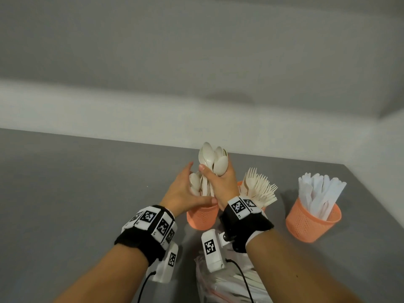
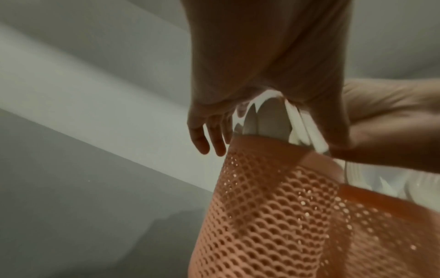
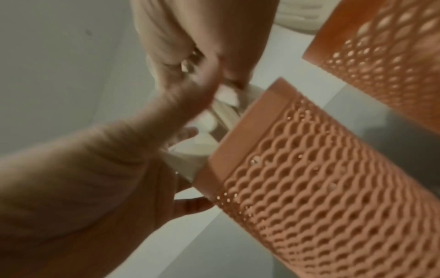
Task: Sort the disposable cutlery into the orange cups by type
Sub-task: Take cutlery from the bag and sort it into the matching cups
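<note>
Three orange mesh plastic cups in a row on grey table [image 1: 65, 193]: left cup [image 1: 202, 218] for spoons, middle cup [image 1: 240, 184] full of cream plastic forks [image 1: 259, 188], right cup [image 1: 306, 224] full of white plastic knives [image 1: 318, 192].

Step in hand, by judgement: lowering of bunch of cream plastic spoons [image 1: 211, 162] into left cup, handles first. Best done slowly and straight down, handles kept together over the mouth, release only after handle ends reach the bottom, so no spoon falls outside and no tipping of the light cup.

Right hand [image 1: 220, 182] curled tight round middle of the bunch; bowls up above the fist, handles down below it, already inside the rim. Left hand [image 1: 182, 191] with straight, relaxed fingers [image 2: 202, 139] beside the bunch on its left side, thumb along near rim of left cup, steadying. Near the body, clear plastic bag [image 1: 218, 281] with more cutlery inside, type not clear.
</note>
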Demonstrator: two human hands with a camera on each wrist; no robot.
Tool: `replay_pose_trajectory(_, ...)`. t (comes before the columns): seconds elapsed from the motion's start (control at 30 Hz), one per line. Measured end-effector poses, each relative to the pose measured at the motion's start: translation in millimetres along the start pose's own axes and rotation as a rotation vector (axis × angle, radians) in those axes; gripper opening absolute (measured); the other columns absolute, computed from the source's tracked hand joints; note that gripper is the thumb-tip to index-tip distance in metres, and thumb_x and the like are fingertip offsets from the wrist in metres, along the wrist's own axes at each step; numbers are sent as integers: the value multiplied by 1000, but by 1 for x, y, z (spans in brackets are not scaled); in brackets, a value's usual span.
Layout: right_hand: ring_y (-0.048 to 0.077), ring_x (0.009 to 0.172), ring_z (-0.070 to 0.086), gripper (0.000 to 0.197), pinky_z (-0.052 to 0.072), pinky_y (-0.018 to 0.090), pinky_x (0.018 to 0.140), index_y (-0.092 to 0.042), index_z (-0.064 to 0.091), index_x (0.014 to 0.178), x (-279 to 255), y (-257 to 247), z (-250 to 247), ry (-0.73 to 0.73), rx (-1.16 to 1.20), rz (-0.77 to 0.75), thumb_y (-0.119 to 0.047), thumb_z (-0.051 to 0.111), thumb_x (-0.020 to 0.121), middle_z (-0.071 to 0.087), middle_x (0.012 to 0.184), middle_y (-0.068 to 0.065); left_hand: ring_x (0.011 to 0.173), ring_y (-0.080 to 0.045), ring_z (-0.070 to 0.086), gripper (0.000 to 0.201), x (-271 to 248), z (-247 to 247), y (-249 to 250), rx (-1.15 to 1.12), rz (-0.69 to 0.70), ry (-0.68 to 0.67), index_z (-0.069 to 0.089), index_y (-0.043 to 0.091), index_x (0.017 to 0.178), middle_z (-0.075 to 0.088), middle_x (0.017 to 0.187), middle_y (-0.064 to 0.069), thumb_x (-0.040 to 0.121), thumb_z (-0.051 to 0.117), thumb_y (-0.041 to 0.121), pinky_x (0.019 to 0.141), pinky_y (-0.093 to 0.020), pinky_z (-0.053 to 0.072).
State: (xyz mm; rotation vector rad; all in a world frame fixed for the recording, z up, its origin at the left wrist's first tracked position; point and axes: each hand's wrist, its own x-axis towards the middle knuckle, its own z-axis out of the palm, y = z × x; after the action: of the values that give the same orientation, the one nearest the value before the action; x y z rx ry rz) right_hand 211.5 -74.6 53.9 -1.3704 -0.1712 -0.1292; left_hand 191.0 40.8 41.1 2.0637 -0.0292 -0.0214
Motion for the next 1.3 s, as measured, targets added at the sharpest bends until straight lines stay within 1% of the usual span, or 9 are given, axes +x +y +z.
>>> replay_pose_trajectory(0.2,28,87,64,53,56,43,81,-21,53,102,1,-4,-13,-55,46,96,-13,81,58,61,98,17,90,-14,63,69,1,13,-4,92,85,128,44,26,121,61,95,11,62,79,22,70,-20,48)
replay_pose_trajectory(0.4,16,117,51,34,40,30,103,-25,50,125,1,-21,-16,-208,-487,-256,-22,52,92,54,120,2,130,-19,40,125,2,-3,-2,93,39,-93,18,23,146,37,143,-3,42,82,46,107,-44,39)
replay_pose_trajectory(0.53,18,145,16,45,6,46,119,-24,34,142,-4,-9,-19,-486,-1171,-105,-36,22,101,34,151,-3,137,-18,28,123,-6,-11,4,106,11,-171,6,18,149,22,150,-2,57,87,27,109,-29,27)
replay_pose_trajectory(0.67,16,144,16,43,7,40,120,-21,38,141,-2,-33,-22,-491,-941,-98,-33,25,101,35,151,-1,133,-20,34,104,-21,-18,11,124,-4,-88,16,19,146,27,144,-2,66,82,19,102,-27,34)
replay_pose_trajectory(0.8,12,103,54,24,41,11,87,-16,57,116,-7,-72,-37,-293,-740,-175,-21,43,97,56,114,0,97,-16,54,33,-48,-18,19,-38,165,334,46,29,92,51,102,6,74,71,14,66,-17,37)
replay_pose_trajectory(0.9,12,67,59,15,42,15,61,-25,58,84,-28,-85,-57,-422,-744,-37,-16,51,93,58,75,-8,72,1,48,15,-79,-7,31,-105,268,411,46,27,68,48,80,6,68,58,17,60,-12,35)
replay_pose_trajectory(1.0,5,54,60,16,48,15,55,-16,62,79,-60,-78,-76,-674,-836,168,-9,54,91,61,64,-4,86,7,47,20,-100,18,30,75,314,67,58,32,64,50,96,3,73,59,14,76,-6,35)
replay_pose_trajectory(1.13,5,58,55,16,45,18,61,-2,69,90,-99,-44,-102,-929,-1291,277,-9,56,85,64,73,2,127,-22,34,21,-110,64,1,670,52,-516,72,34,98,37,136,-1,85,55,33,108,-41,31)
replay_pose_trajectory(1.3,23,119,39,70,37,35,99,-18,44,128,-132,1,-133,-785,-1456,287,-36,76,68,40,127,5,109,-31,54,17,-99,87,-11,641,-4,-302,55,13,97,49,106,-8,83,47,9,92,-39,45)
